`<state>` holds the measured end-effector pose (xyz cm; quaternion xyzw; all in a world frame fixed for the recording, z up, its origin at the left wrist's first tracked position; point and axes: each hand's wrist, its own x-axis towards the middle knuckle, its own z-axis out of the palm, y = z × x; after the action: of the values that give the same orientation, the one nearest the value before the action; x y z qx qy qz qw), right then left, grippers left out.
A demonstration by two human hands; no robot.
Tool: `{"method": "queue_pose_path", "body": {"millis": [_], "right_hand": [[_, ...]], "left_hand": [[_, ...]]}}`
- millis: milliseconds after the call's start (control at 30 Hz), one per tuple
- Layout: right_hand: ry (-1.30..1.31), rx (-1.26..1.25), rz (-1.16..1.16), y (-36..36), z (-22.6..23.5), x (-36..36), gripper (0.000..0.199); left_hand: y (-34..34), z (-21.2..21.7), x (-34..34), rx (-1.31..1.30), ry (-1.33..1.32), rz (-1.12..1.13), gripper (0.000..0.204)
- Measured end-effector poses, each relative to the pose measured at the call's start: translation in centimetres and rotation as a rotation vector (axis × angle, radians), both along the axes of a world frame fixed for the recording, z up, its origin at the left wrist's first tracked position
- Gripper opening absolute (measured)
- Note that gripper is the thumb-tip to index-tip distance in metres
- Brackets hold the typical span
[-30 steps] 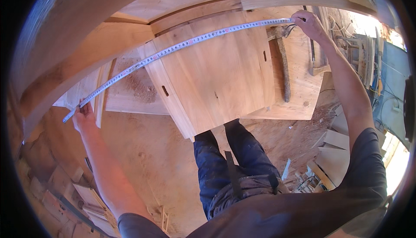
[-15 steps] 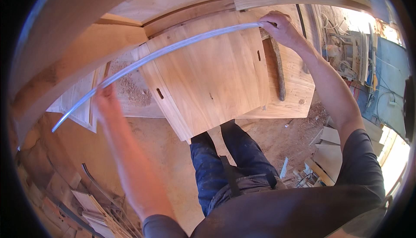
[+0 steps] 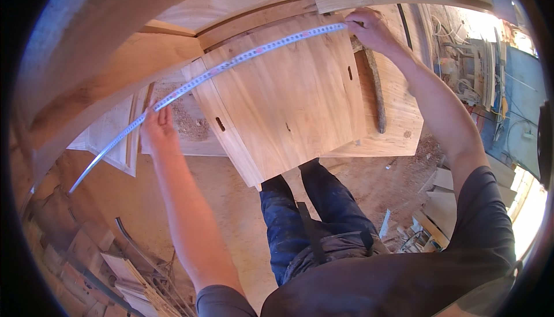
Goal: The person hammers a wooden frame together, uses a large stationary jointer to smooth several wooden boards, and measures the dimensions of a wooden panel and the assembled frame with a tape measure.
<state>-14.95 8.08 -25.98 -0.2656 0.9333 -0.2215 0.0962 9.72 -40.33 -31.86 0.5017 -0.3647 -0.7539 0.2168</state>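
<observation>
A white measuring tape [image 3: 242, 56] stretches in a long arc above a pale wooden panel [image 3: 283, 92], its printed scale facing up. At the far right side, my right hand [image 3: 372, 30] is closed on one end of the tape. Toward the left, my left hand [image 3: 160, 128] pinches the tape along its length, and a free length runs on past it, slanting down to the left. The panel has a dark slot near each side edge and a small knot in its middle. A narrower board strip makes up its left side.
A wooden frame [image 3: 115, 46] arches close overhead at the upper left. Beside the panel lies a dark rough stick [image 3: 376, 92] on a wooden board [image 3: 401, 126]. Offcuts are heaped at the lower left [image 3: 124, 271] and lower right [image 3: 441, 207]. Sawdust covers parts of the floor.
My left hand has moved slightly right and down along the tape, blurred before and sharp now. The tape's scale has turned into view. My right hand keeps its hold.
</observation>
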Motion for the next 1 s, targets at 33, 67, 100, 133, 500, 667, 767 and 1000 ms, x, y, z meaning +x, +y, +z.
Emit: {"method": "queue_pose_path", "body": {"millis": [33, 67, 100, 133, 500, 667, 767, 1000], "right_hand": [[0.007, 0.014, 0.005, -1.2, 0.0, 0.3, 0.02], [0.0, 0.008, -0.01, -1.7, 0.0, 0.4, 0.019], [-0.007, 0.002, -0.032, -2.0, 0.0, 0.6, 0.019], [-0.013, -0.005, -0.054, -2.2, 0.0, 0.7, 0.019], [0.139, -0.009, -0.176, -5.1, 0.5, 5.4, 0.01], [0.144, -0.024, -0.152, -8.0, 0.6, 6.3, 0.009], [0.152, -0.008, -0.129, -9.2, 0.4, 6.4, 0.01], [0.133, 0.125, -0.137, -10.1, 1.3, 6.2, 0.014]], "left_hand": [[1.4, 0.1, -0.5, 0.019, 0.02, 0.017, 0.031], [2.5, 0.0, -1.0, 0.041, 0.043, 0.032, 0.03], [3.2, -0.3, -1.4, 0.061, 0.067, 0.041, 0.03], [3.6, -0.5, -1.7, 0.067, 0.074, 0.025, 0.029], [9.4, 2.2, -3.9, -0.003, 0.017, -0.115, 0.018], [10.4, 3.6, -4.2, -0.187, -0.183, -0.343, 0.025], [10.4, 3.7, -4.4, -0.234, -0.245, -0.425, 0.035], [10.6, 3.3, -4.0, -0.119, -0.171, -0.282, 0.042]]}}
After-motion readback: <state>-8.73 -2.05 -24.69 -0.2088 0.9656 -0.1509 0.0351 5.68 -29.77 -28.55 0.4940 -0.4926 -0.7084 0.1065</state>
